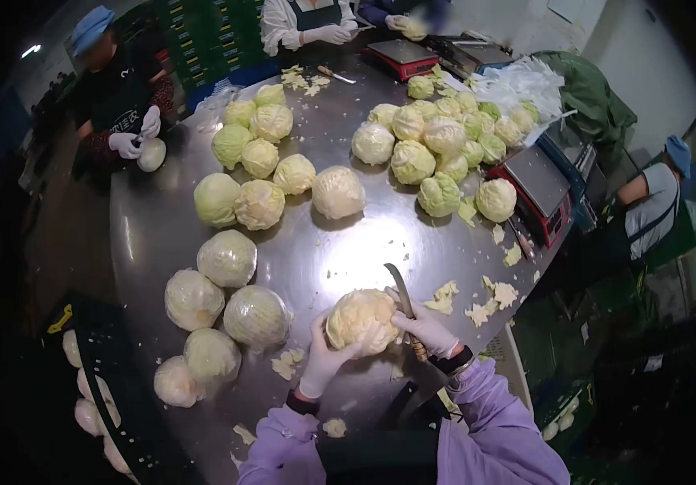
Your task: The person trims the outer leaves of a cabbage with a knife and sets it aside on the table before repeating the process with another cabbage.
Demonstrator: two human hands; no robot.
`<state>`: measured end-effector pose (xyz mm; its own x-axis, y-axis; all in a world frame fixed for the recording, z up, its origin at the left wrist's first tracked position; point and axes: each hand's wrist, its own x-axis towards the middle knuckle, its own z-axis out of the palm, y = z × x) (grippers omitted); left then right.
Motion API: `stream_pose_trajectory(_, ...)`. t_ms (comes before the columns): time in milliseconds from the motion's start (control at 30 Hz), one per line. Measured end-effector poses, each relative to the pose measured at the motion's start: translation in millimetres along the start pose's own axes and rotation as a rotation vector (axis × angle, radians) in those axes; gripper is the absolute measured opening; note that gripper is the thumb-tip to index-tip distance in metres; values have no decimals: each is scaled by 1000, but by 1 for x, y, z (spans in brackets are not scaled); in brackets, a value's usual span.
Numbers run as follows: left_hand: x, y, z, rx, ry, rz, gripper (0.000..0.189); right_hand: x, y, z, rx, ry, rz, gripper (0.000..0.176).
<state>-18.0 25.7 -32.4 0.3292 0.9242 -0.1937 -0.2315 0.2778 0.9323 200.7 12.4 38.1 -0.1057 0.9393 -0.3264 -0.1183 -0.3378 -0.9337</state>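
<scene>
In the head view a pale, trimmed cabbage (pixel 361 322) is held between my two gloved hands just above the steel table. My left hand (pixel 323 360) cups its left and lower side, fingers curled against the leaves. My right hand (pixel 430 327) grips a knife (pixel 399 287) with a curved dark blade, which points up and away. The fingers of this hand also rest on the cabbage's right side. Below them shows the knife's brownish handle (pixel 419 349). Loose leaf scraps (pixel 287 364) lie left of my left hand, and more trimmings (pixel 492 301) lie to the right.
Several film-wrapped cabbages (pixel 257 318) stand to the left on the steel table (pixel 154 267). Unwrapped cabbages (pixel 412 162) are heaped farther back. Red scales (pixel 538 190) stand at the right, and a second knife (pixel 336 75) lies far back. Co-workers (pixel 125 105) stand around the table.
</scene>
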Motion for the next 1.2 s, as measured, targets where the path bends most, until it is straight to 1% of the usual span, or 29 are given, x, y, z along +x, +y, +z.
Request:
stream_pose_trajectory(67, -49, 11, -10, 179, 8, 186, 88, -21, 5, 5, 31, -136, 126, 69)
stream_pose_trajectory(100, -66, 5, -15, 253, 39, 203, 93, -30, 16, 8, 37, -214, 143, 70)
stream_pose_trajectory(167, -104, -8, -27, 323, 34, 182, 93, -38, 54, 10, 30, -310, 185, 71)
stream_pose_trajectory(200, -121, -14, -31, 385, 18, 174, 92, -42, 77, 11, 40, -321, 193, 71)
stream_pose_trajectory(233, -134, -9, -27, 439, 58, 122, 96, -48, 84, 21, -16, -373, 199, 70)
stream_pose_trajectory(267, -147, -4, -24, 446, 64, 109, 96, -56, 89, 27, -72, -425, 203, 68)
stream_pose_trajectory(300, -158, 3, -21, 659, 51, 105, 98, -69, 87, 20, -122, -423, 300, 64)
stream_pose_trajectory(333, -163, 13, -16, 873, 28, 101, 101, -78, 86, 20, -110, -423, 303, 64)
stream_pose_trajectory(367, -164, 13, -13, 945, 36, 151, 104, -87, 86, 18, -115, -306, 317, 61)
stream_pose_trajectory(400, -162, 17, -9, 949, 23, 149, 104, -96, 88, 16, -121, -187, 329, 58)
stream_pose_trajectory(433, -156, 23, -4, 1153, -6, 266, 103, -108, 101, 17, -4, -55, 310, 51)
stream_pose_trajectory(467, -151, 28, -1, 1353, -41, 397, 103, -123, 106, 20, 8, -34, 300, 51)
stream_pose_trajectory(500, -146, 29, 0, 1355, -65, 414, 103, -140, 109, 22, 62, -12, 332, 50)
stream_pose_trajectory(533, -142, 28, 2, 1283, -84, 331, 103, -156, 115, 25, 115, 10, 367, 48)
stream_pose_trajectory(567, -138, 28, 6, 1209, -101, 245, 103, -170, 127, 30, -26, 8, 400, 46)
stream_pose_trajectory(600, -135, 32, 8, 1205, -120, 256, 103, -181, 136, 33, -27, 31, 493, 43)
stream_pose_trajectory(667, -132, 46, 14, 1289, -151, 7, 109, -187, 127, 36, -183, 59, 479, 44)
stream_pose_trajectory(700, -131, 44, 17, 1290, -133, 65, 108, -188, 126, 39, -180, 64, 476, 44)
stream_pose_trajectory(733, -131, 37, 20, 1294, -137, 68, 108, -187, 125, 43, -574, 197, 31, 43)
stream_pose_trajectory(767, -132, 26, 23, 1305, -91, 176, 108, -186, 123, 48, -949, 326, -431, 43)
stream_pose_trajectory(800, -133, 17, 27, 1311, -46, 284, 109, -187, 118, 54, -944, 334, -429, 43)
stream_pose_trajectory(867, -136, 13, 41, 1355, -41, 305, 107, -188, 98, 63, -1059, 215, -176, 35)
stream_pose_trajectory(900, -137, 12, 46, 1392, -27, 323, 105, -186, 93, 65, -1085, 147, -9, 32)
stream_pose_trajectory(933, -137, 12, 48, 1391, -33, 325, 105, -180, 99, 66, -1085, 153, -5, 32)
stream_pose_trajectory(1000, -137, 13, 52, 1390, -16, 306, 103, -167, 118, 62, -1226, 178, -6, 25)
stream_pose_trajectory(1033, -136, 12, 52, 1387, -14, 307, 103, -168, 116, 62, -1229, 179, -7, 25)
stream_pose_trajectory(1100, -135, 11, 48, 1414, -22, 309, 101, -172, 110, 63, -1238, 175, -93, 17)
stream_pose_trajectory(1133, -134, 12, 48, 1417, -23, 311, 101, -176, 106, 62, -1234, 177, -95, 17)
stream_pose_trajectory(1200, -131, 12, 49, 1378, 5, 295, 99, -184, 98, 59, -1207, 116, -48, 17)
